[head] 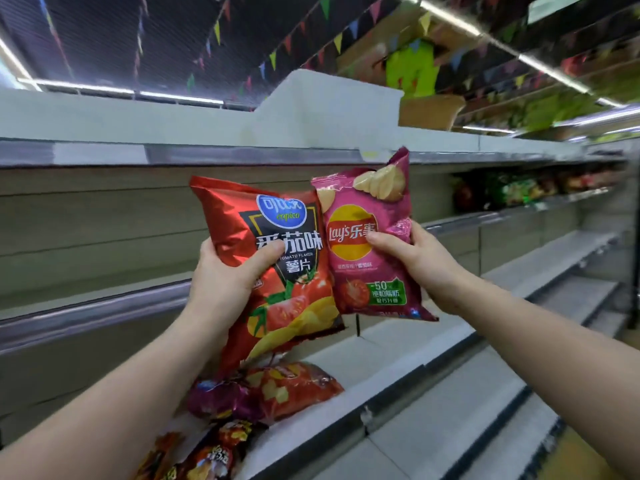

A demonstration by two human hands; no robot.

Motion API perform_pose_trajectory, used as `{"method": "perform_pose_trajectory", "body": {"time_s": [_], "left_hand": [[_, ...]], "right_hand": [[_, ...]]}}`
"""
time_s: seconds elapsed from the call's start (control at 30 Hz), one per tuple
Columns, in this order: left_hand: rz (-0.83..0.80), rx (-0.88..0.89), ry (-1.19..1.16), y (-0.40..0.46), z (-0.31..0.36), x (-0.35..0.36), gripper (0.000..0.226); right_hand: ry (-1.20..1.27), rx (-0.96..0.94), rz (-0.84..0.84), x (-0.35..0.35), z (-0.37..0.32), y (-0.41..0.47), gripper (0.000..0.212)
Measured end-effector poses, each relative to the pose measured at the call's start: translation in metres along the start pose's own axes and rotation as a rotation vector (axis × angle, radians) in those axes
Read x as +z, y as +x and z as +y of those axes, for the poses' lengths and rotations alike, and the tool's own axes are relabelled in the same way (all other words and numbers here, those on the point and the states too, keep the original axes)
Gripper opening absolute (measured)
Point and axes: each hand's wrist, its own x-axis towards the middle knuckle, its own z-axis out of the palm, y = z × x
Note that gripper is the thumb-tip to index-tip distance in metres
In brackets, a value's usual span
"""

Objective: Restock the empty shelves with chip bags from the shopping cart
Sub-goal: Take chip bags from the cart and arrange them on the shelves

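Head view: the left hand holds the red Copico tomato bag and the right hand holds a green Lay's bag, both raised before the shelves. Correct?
Not quite. In the head view the Lay's bag in the right hand is pink, not green. The left hand does hold the red Copico bag.

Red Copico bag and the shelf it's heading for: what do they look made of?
Red Copico bag in the left hand: looks like glossy metallised plastic film, with bright crinkled highlights. White shelf: probably painted sheet metal, matte and flat, with a shinier strip along its front edge; material uncertain.
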Motion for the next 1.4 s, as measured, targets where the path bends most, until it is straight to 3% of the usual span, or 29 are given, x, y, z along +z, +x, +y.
{"method": "perform_pose_trajectory", "body": {"time_s": [0.1,0.33,0.7,0.87,1.0,1.17,1.4], "left_hand": [[-0.087,-0.020,-0.065,-0.003,-0.007,0.032,0.064],[-0.226,-0.025,-0.124,-0.001,-0.022,0.115,0.080],[-0.263,-0.065,-0.186,0.015,-0.059,0.279,0.044],[-0.292,-0.093,-0.155,0.029,-0.075,0.344,0.070],[-0.301,-0.092,-0.141,0.049,-0.089,0.391,0.052],[-0.306,-0.080,-0.107,0.087,-0.111,0.445,0.087],[-0.328,-0.128,-0.153,0.152,-0.144,0.517,0.091]], "right_hand": [[-0.058,0.000,0.070,-0.031,0.000,-0.011,0.044],[-0.135,0.010,0.168,-0.110,0.006,-0.016,0.044],[-0.186,0.038,0.217,-0.262,0.035,0.028,0.050],[-0.155,0.062,0.234,-0.322,0.053,0.051,0.048],[-0.145,0.080,0.269,-0.360,0.070,0.078,0.054],[-0.159,0.078,0.296,-0.398,0.092,0.119,0.054],[-0.208,0.049,0.308,-0.451,0.111,0.188,0.041]]}}
